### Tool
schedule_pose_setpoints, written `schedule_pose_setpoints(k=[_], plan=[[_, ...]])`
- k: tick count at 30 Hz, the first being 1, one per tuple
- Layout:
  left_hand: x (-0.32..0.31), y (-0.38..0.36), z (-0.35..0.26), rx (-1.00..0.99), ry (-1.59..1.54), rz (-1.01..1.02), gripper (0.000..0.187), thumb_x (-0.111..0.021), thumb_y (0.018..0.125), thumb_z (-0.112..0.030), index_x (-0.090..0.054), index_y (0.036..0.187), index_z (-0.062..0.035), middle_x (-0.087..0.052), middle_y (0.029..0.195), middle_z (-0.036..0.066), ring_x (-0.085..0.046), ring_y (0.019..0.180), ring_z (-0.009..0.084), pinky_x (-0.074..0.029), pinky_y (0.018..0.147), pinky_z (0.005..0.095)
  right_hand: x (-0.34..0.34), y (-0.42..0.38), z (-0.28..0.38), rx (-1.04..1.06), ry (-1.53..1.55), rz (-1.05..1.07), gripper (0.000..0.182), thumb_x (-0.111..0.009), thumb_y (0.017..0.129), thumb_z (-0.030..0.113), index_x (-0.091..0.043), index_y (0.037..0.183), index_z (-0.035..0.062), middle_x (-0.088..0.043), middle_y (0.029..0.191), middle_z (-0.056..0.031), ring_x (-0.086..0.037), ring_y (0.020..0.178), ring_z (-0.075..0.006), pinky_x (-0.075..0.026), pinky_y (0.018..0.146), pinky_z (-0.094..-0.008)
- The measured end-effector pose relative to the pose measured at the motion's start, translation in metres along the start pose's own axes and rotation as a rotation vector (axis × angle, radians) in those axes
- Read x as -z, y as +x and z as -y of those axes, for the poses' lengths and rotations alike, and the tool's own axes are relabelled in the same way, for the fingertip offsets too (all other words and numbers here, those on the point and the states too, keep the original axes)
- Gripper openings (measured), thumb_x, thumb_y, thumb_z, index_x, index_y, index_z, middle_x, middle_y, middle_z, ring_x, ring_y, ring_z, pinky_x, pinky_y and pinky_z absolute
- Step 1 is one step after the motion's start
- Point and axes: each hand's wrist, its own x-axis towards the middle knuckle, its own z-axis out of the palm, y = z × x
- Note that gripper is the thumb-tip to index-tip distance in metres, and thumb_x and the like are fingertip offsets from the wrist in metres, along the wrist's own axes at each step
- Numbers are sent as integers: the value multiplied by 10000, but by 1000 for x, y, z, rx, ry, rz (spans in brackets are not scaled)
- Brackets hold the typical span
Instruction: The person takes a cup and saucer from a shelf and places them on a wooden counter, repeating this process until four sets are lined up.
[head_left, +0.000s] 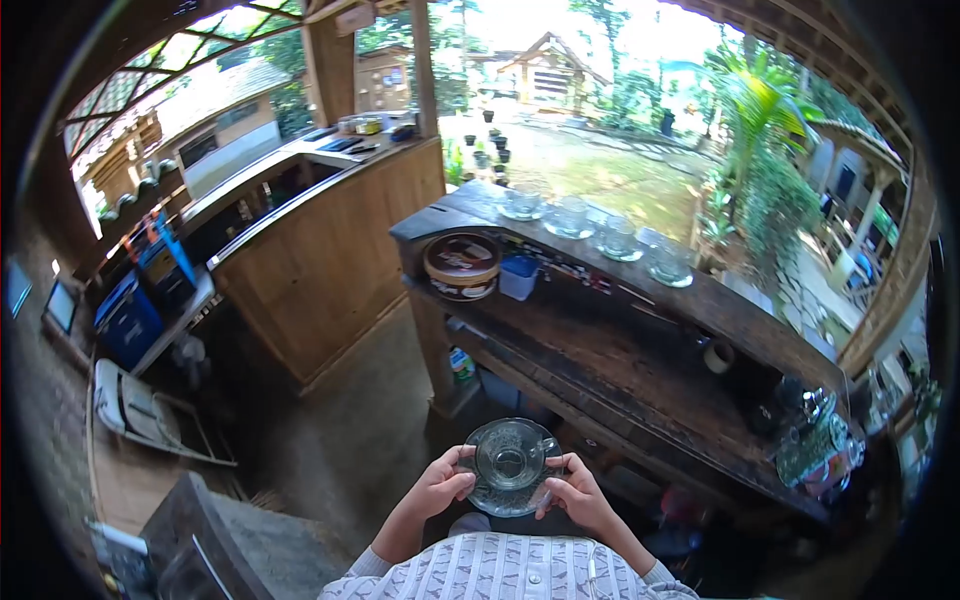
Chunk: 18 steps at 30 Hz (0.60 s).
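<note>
In front of my body I hold a clear glass saucer [500,503] with a clear glass cup [509,455] standing on it, its handle turned to the right. My left hand [446,482] is closed on the saucer's left rim, thumb on top. On the opposite rim my right hand [580,494] grips the saucer, close to the cup's handle. The fingers under the saucer are mostly hidden. Along the raised wooden counter ledge stand several matching glass cups on saucers, one of them a cup [567,217] near the middle.
Below the ledge, a dark wooden shelf [590,335] carries a round brown tin [462,268] and a blue-white plastic container [518,277]. Glassware [815,445] crowds its right end. A folded chair [150,415] leans at left, near a blue box [128,320]. A wooden counter [320,265] stands behind.
</note>
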Motion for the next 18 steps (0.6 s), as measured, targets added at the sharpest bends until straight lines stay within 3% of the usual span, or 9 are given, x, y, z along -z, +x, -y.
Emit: schedule_pose_setpoints(k=[9,18], plan=[[38,108,-37,8,-18,187,215,-445,886,-97,-442,1080,-6,-447,619,-12,-401,533,56,-301,482,186,19,55,12,141,112,-172,222,-415,878,53,-313,1074,30,-588,817,-161,-614,656,-223,-521,573,-308],[52,190,-46,81,55,340,218,-432,885,-92,-440,1085,-5,-479,586,11,-387,477,56,-294,445,191,34,88,26,215,129,-367,195,-395,877,47,-326,1056,15,-583,816,-179,-609,662,-217,-521,578,-313]])
